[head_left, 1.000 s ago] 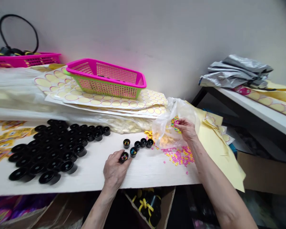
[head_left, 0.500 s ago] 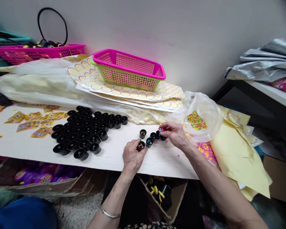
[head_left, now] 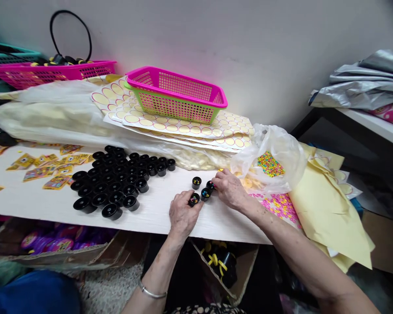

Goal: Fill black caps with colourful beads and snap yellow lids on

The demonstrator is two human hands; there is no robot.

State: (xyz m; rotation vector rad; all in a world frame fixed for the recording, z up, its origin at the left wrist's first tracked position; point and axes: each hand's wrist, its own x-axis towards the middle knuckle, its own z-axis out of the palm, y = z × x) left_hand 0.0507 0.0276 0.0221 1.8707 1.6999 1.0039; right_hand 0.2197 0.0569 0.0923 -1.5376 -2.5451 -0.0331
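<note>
My left hand (head_left: 182, 213) rests on the white table (head_left: 46, 198), its fingers closed round a small black cup (head_left: 194, 199) with coloured beads in it. Beside it stand two more bead-filled cups (head_left: 205, 193) and a separate one (head_left: 196, 182). My right hand (head_left: 228, 188) hovers over the cup at the right end of the row, fingers pinched together; what they hold is too small to name. Behind it lies a clear plastic bag (head_left: 275, 161) with coloured beads inside. Loose pink and yellow beads (head_left: 278, 205) lie spread on the table.
A cluster of several black cups (head_left: 114, 181) stands to the left. A pink-and-green basket (head_left: 177, 93) sits on round sticker sheets (head_left: 183, 128) at the back. Yellow printed labels (head_left: 46, 168) lie far left. Yellow paper (head_left: 327, 213) hangs over the right edge. A cardboard box (head_left: 222, 266) sits below the table.
My right hand has left the bead bag and come down left to the row of cups. The view has shifted left. My left hand keeps its cup.
</note>
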